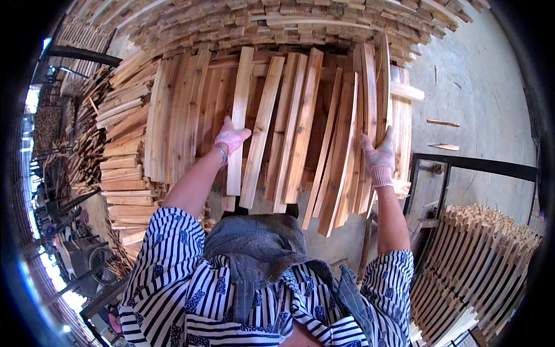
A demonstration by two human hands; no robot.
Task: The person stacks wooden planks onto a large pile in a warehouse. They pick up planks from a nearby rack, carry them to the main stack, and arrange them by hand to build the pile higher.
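My left hand (231, 139), in a pale pinkish glove, lies across a light wooden slat (240, 92), gripping it with the thumb over its face and the fingers at its left edge. At the right, my gloved right hand (379, 157) holds the near part of some upright-pointing slats (383, 87), thumb on their left and fingers on their right. Between my hands several loose slats (300, 124) fan out side by side, their near ends sticking out toward me. More slats (176, 115) lie closely together left of my left hand.
A large stack of wood (277, 29) rises at the far side. Piled boards (124, 168) stand at the left. A black metal frame (480, 166) and a bundle of upright slats (480, 254) are at the right, with wood scraps (443, 123) on the concrete floor.
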